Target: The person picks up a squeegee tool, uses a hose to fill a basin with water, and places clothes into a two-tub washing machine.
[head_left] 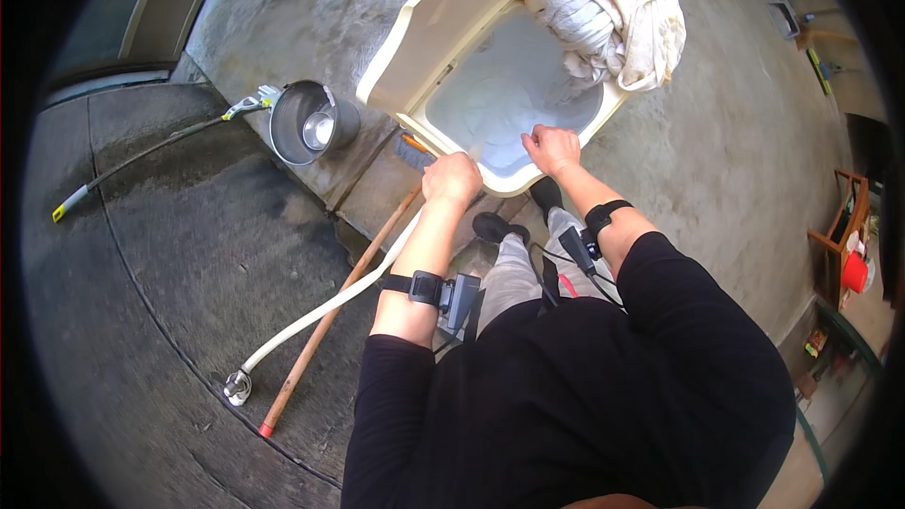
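A cream, tub-like washing unit [509,181] with a raised panel [415,33] stands before me, with cloudy water [504,75] inside. Bundled whitish cloth [617,14] lies over its far right rim. My left hand [451,179] is closed in a fist at the near left corner; what it grips is hidden. A white hose [320,311] runs from beside my left wrist down to the ground. Over the near right rim, my right hand [554,148] has its fingers curled together above the water. Nothing shows clearly between them.
A metal bucket [344,123] holding a smaller silvery bowl [319,130] stands at left, near a long-handled tool [160,151]. A wooden pole [325,325] lies beside the hose. A brush with grey bristles [412,153] is left of the tub. A wooden rack [839,226] stands far right.
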Action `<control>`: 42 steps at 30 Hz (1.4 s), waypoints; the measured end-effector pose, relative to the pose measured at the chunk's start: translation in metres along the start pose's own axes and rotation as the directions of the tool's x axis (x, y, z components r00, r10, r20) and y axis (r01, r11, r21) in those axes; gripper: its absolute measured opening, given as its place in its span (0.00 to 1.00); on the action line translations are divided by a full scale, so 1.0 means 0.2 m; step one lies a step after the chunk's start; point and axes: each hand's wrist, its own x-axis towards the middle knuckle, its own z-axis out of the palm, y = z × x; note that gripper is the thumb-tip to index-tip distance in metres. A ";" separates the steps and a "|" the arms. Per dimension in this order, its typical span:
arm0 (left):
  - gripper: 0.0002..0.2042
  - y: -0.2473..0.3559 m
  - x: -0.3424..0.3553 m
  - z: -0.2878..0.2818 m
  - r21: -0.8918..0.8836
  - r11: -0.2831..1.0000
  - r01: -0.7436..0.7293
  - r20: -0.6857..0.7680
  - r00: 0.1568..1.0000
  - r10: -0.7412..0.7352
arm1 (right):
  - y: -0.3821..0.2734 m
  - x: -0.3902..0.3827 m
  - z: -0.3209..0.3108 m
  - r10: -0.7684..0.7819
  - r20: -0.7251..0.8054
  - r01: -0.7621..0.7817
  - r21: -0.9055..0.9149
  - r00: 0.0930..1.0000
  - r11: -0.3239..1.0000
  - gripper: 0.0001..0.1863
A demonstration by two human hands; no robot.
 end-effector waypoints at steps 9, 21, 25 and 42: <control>0.15 0.07 0.10 -0.05 0.103 0.992 -0.070 0.222 0.974 0.045 | 0.01 0.00 -0.01 0.004 -0.001 -0.004 0.044 1.000 0.999 0.16; 0.16 0.05 0.18 -0.13 0.135 0.984 -0.120 0.306 0.949 0.074 | -0.01 0.00 -0.02 -0.010 -0.012 0.011 0.045 1.000 0.999 0.14; 0.15 0.09 0.14 -0.26 0.241 0.969 -0.046 0.239 0.971 -0.014 | -0.01 0.00 0.00 -0.030 -0.027 0.031 0.047 0.999 0.998 0.14; 0.17 0.06 0.12 -0.04 0.023 0.999 -0.042 0.133 0.990 0.038 | 0.00 0.01 -0.02 -0.058 0.025 0.057 0.044 0.998 0.997 0.15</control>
